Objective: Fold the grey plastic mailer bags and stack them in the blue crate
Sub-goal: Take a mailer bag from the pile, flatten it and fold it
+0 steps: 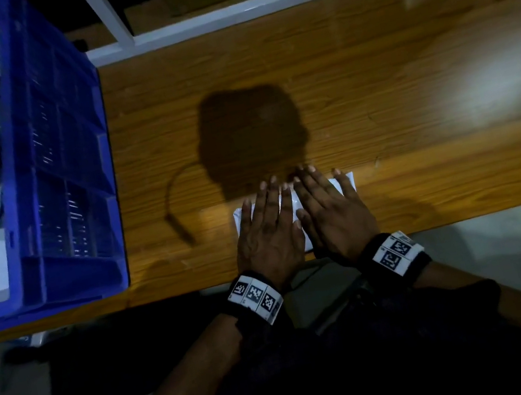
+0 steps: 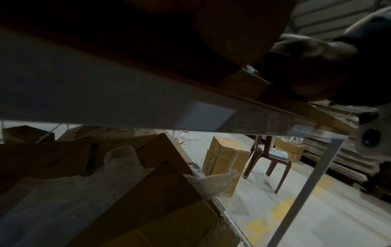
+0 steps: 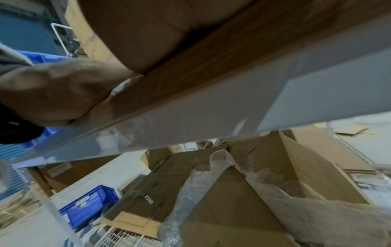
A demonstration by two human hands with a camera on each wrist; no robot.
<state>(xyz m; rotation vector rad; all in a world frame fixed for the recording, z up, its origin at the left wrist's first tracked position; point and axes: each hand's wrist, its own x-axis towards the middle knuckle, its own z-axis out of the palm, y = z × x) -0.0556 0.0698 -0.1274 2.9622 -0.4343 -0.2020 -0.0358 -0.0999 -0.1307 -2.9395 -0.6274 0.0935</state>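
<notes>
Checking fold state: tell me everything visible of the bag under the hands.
The bag is a small, pale grey, glossy plastic packet, folded flat on the wooden table near its front edge. Only its left and right corners and a strip between the hands show. The left hand and right hand press flat on it, fingers straight.

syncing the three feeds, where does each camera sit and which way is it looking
Head: worn on the head, looking down at the wooden table, the blue crate, and both flat hands, left hand and right hand, pressing a folded mailer bag.
Left wrist: below the table edge, facing rightward under it to cardboard boxes; the right hand's heel shows.
Right wrist: same low spot, facing leftward; the left hand's heel shows.
Shared: both wrist views show the table edge and boxes beneath.
</notes>
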